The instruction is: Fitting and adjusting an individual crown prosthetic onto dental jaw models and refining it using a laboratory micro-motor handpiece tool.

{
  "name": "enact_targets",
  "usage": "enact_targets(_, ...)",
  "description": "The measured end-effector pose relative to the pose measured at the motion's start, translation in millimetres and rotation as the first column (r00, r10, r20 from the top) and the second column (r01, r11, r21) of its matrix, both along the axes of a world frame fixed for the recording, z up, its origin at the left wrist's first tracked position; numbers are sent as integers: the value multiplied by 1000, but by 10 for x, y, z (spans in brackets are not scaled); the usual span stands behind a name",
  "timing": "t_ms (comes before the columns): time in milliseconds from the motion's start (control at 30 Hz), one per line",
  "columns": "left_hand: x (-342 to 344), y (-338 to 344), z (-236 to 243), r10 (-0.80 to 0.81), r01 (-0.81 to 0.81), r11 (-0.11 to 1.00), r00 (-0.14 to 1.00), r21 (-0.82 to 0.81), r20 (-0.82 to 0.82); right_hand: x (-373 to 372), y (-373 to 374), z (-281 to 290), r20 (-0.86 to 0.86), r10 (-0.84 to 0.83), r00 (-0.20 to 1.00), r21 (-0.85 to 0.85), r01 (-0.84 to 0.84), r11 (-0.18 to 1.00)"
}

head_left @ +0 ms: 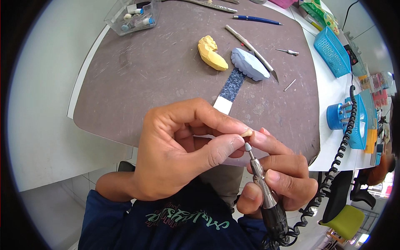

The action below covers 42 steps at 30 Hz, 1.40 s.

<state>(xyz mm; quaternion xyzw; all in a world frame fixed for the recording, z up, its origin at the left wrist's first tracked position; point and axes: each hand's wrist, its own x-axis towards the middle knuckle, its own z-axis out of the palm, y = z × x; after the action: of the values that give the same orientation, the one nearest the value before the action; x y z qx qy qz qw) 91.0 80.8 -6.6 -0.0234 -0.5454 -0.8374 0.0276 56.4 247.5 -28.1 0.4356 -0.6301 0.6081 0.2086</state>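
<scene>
Brown mat (137, 71) — casts (250, 64) (plaster, perhaps).

Dental workshop: plaster teeth models (251, 65), handheld grinder (270, 200).

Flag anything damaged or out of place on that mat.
The knife lies with its blade bare beside the blue-grey cast, which looks risky; the brown mat is scratched. I see no spill.

At six o'clock, your dark blue shirt (121, 229) carries a line of greenish script lettering (189, 217) across the front, with thin red outlined marks (170, 207) overlapping it. Between one and two o'clock, any print on the green package (318, 14) is too small to read.
</scene>
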Motion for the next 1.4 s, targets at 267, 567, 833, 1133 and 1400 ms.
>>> enact_targets(267, -40, -44, 89, -102, 96, 994, 985, 49, 137, 96, -32, -5, 147, -100, 984, -91, 114, 989)
enact_targets(567, -90, -121, 197, -207, 183, 977, 938, 110, 278, 80, -25, -16, 172, -56, 984, -108, 75, 991)
enact_targets(833, -106, -141, 200, -233, 211, 971, 933, 109, 275, 61, -13, 6, 156, -36, 987, -50, 45, 998)
enact_targets(1133, -113, -152, 201, -251, 224, 967, 924, 124, 289, 104, -61, 5, 229, -75, 971, -115, 104, 988)
enact_targets(1400, -119, -155, 206, -259, 233, 965, 921, 123, 290, 92, -80, -1, 213, -85, 973, -120, 113, 986)
